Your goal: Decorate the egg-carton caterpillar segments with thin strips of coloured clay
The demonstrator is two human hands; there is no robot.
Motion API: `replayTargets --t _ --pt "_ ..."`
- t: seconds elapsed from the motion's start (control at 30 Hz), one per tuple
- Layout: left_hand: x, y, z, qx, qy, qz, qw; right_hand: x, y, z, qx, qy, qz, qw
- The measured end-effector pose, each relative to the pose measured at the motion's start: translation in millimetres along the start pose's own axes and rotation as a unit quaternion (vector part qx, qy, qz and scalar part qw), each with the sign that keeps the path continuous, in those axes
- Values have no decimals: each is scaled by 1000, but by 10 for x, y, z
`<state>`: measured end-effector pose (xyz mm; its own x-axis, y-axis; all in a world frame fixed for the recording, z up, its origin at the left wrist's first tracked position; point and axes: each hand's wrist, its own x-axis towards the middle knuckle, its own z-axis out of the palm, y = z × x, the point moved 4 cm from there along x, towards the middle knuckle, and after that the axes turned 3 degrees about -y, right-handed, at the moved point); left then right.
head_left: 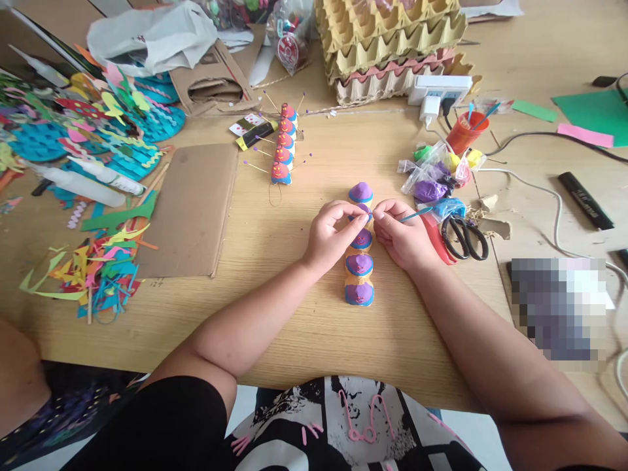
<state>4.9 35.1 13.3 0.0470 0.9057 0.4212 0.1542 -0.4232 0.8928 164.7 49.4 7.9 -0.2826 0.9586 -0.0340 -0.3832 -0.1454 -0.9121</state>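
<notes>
A row of egg-carton bumps (359, 264), covered in purple and blue clay, lies lengthwise in front of me on the table. Above its second bump from the far end, the fingertips of my left hand (335, 233) are pinched together; whatever they hold is too small to name. Close beside it on the right, my right hand (400, 234) is closed with a thin blue tool (417, 214) sticking out to the right between its fingers. A finished-looking red and blue bumpy piece (283, 147) with small sticks stands farther back, left of centre.
Cardboard (189, 209), paper scraps (105, 261) and glue bottles (81, 185) lie left. Egg trays (392, 39) are stacked at the back. Right are bagged clay (430, 190), an orange cup (462, 134), black-handled scissors (464, 237), a marker (585, 200) and cables. Another person's limb shows lower left.
</notes>
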Motion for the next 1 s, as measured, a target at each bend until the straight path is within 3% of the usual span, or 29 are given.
replayTargets --t 1.0 --pt "13 -20 10 -16 -17 -22 999 -4 -17 49 -26 -18 13 999"
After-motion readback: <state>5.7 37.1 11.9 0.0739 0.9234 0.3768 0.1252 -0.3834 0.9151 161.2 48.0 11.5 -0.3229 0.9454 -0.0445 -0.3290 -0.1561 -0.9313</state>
